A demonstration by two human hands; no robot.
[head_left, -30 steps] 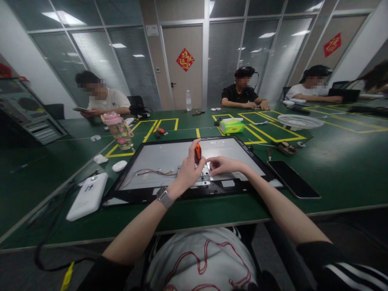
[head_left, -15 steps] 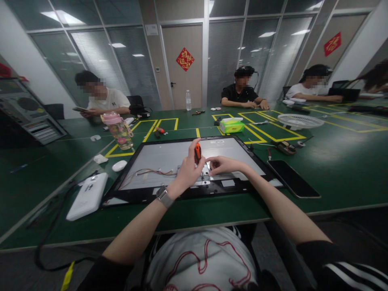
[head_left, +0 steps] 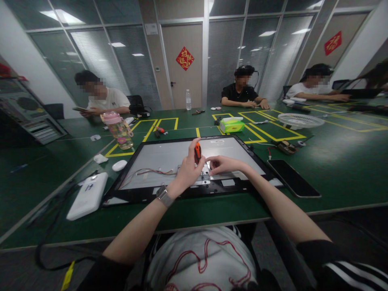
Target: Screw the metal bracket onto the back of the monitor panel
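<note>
Over the panel (head_left: pixel 163 155), left hand (head_left: pixel 188 170) kept its grip on orange tool (head_left: pixel 198 150); right hand (head_left: pixel 224 165), three o'clock, grip unclear; work seemed mid-step.

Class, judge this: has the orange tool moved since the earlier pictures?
No: the orange tool, in the left hand, shows no visible shift against the short yellow tape strip.

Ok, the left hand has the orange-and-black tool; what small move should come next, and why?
Perhaps a small turn of the orange-and-black tool by the left hand: it is gripped roughly upright over the panel, and the right hand is close by, at the metal bracket. The tip is hidden, so whether it is seated I cannot tell.
</note>
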